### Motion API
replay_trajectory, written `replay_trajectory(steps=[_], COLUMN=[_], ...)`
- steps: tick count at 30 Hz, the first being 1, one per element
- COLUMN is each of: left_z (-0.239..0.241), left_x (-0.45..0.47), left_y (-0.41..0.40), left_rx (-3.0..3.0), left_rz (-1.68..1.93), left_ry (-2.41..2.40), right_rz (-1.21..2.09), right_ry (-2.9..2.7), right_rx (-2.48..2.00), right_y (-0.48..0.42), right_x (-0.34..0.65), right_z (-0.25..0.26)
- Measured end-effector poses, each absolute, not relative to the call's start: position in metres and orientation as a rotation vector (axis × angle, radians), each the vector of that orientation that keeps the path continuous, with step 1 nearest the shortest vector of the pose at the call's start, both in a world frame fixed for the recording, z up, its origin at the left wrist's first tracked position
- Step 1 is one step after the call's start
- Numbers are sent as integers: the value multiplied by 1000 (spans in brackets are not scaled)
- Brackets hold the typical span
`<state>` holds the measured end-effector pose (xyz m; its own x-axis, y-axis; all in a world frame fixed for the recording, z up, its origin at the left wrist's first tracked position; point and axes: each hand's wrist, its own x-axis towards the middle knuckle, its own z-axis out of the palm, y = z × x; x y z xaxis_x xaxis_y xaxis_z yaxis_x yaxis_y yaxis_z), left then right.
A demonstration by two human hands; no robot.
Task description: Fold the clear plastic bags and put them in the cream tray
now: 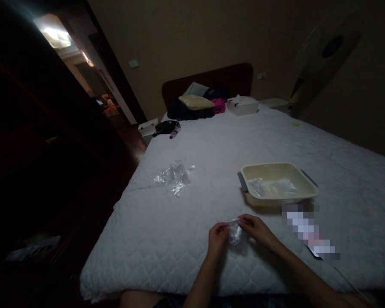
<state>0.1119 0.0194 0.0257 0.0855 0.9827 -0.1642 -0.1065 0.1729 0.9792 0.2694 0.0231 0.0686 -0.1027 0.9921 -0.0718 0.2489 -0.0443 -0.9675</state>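
Left hand (pixel 217 239) and right hand (pixel 256 229) both pinched on clear bag (pixel 235 235), lower centre. Bag between them, top edge roughly left-right. Tub (pixel 280 200) right of centre, nearer right hand. Crumpled plastic (pixel 176 174) left of centre.

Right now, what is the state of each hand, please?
Left hand: closed, pinching a clear plastic bag.
Right hand: closed, pinching the same bag.

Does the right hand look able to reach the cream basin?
Probably yes: the right hand is close to the cream basin, with nothing visible between them, though it is pinching a clear plastic bag.
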Motion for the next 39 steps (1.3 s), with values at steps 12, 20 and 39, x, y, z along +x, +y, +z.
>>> replay_trajectory(steps=[12, 20, 39], left_z=[-9, -19, -20], left_x=[112, 119, 117], left_y=[49, 49, 50], left_rx=[2200, 2346, 2412], left_rz=[1023, 979, 926], left_ry=[1516, 1582, 1619], right_rz=[599, 404, 380], right_ry=[-1585, -1897, -2401], right_rx=[-1727, -1949, -2185], right_y=[104, 146, 156], right_x=[485, 501, 488], right_z=[140, 116, 83])
